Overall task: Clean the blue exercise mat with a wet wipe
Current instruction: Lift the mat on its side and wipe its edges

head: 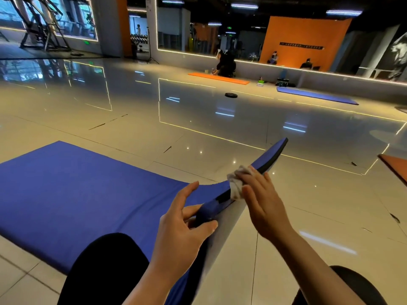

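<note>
Lying on the tiled floor (220,128), the blue exercise mat (77,183) has its right edge lifted by the left hand (182,227), thumb and fingers curled round it. It bends easily: soft, light foam, prob. grippy. The wet wipe (236,183) is pressed to that edge by the right hand (264,201), fingers fairly straight. No brand legible; wall sign (301,46) too small to be read.

A wide gym hall has a glossy pale tiled floor (136,111) that mirrors the strip lights. At twelve o'clock a mirrored wall (198,29) edged with a bright light strip runs toward an orange wall (304,38) at one o'clock. An orange mat (218,78) lies before the mirror, a second blue mat (317,95) at two o'clock, and exercise machines (41,27) stand at ten o'clock.
</note>
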Demonstrator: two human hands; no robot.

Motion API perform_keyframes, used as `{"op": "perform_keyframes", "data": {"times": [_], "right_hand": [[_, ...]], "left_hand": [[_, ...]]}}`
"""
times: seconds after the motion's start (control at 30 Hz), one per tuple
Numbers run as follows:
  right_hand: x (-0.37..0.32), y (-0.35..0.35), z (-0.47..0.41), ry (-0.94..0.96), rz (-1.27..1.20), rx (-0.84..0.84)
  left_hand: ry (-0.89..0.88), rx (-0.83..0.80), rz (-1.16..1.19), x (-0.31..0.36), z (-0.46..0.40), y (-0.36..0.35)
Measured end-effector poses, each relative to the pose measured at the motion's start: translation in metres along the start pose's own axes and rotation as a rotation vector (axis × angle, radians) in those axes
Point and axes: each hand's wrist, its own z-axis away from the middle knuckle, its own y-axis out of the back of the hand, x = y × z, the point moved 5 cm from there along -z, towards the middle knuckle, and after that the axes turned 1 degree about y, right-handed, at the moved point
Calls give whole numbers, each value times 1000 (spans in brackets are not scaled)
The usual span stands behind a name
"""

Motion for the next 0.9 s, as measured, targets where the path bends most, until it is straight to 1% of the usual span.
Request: {"op": "perform_keyframes", "data": {"times": [0.07,0.13,0.23,0.3,0.4,0.47,0.57,0.63,0.7,0.77,0.83,0.9], "right_hand": [[-2,-1,-1,-69,-61,1],[-25,-11,7,-95,-169,8],[-71,-33,31,92,-250,-52],[-77,-38,37,169,-221,-108],[-57,-29,23,249,-3,-109],[-29,-18,8,210,84,-83],[16,-1,-15,42,126,-67],[24,2,-24,-63,21,-59],[7,-4,-21,-96,-133,-36],[-26,-18,-7,-36,-245,-58],[-56,-31,13,73,-294,-120],[-64,-36,20,178,-219,-165]], "left_hand": [[-11,26,-1,2,-2,3],[-4,48,5,3,-6,6],[-8,60,-2,-1,-10,8],[-1,55,8,-3,-10,10],[2,49,9,-4,-6,13],[-8,53,-2,-2,-2,15],[-34,62,-10,4,-3,17],[-48,70,-21,5,-9,17],[-49,83,-36,5,-15,16],[-64,88,-52,5,-18,15],[-82,88,-59,3,-20,13],[-98,83,-63,1,-20,10]]}}
